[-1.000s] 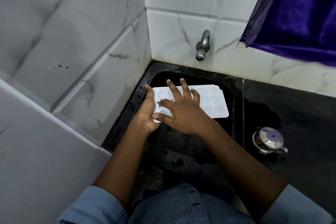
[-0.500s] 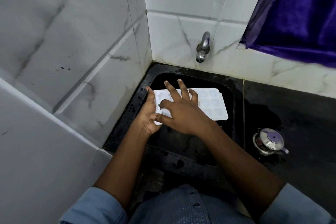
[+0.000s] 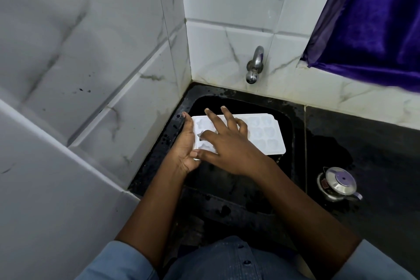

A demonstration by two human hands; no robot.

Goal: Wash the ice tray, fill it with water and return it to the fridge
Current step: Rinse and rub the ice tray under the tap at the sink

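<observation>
Barely shifted since a moment ago: one white ice tray, held over the black sink at the far-left corner of the bench. Left hand gripping its left end; right hand spread flat on top, hiding most cells. One tap, one steel pot.

1. Item: white rectangular plastic ice tray, shaped cavities facing up.
2. Held roughly level over black sink basin, long side running left to right.
3. Its left end gripped by left hand; right hand lies across the top, fingers spread.
</observation>
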